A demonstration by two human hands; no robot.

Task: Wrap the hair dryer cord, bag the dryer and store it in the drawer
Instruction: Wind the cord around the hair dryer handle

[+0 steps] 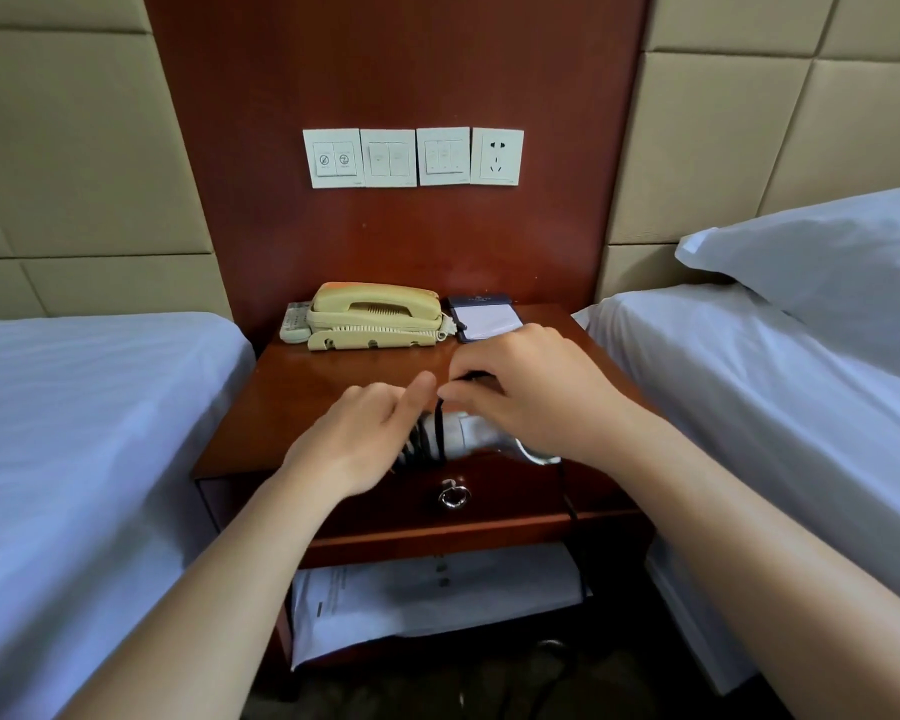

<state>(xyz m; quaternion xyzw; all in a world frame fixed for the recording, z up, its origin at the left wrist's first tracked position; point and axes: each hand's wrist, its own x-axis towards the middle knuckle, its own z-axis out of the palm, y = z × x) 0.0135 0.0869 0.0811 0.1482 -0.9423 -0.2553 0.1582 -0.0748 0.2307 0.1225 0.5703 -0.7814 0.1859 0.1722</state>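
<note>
A red-brown wooden panel [396,70] with switches [388,157] and a socket [497,156] rises behind the nightstand [302,376], flanked by beige padded walls [68,148] and two white beds [74,407].

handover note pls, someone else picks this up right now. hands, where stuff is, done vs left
Left hand: resting on the wound cord loops on the hair dryer, index finger out.
Right hand: pinching the black cord above the dryer, mid-wrap.
Dryer lies at the front edge of the nightstand. Several turns are on; a cord tail hangs down past the drawer front.
Drawer shut. No bag clearly in view.
Left: finish wrapping, bag the dryer, open the drawer, store it.
</note>
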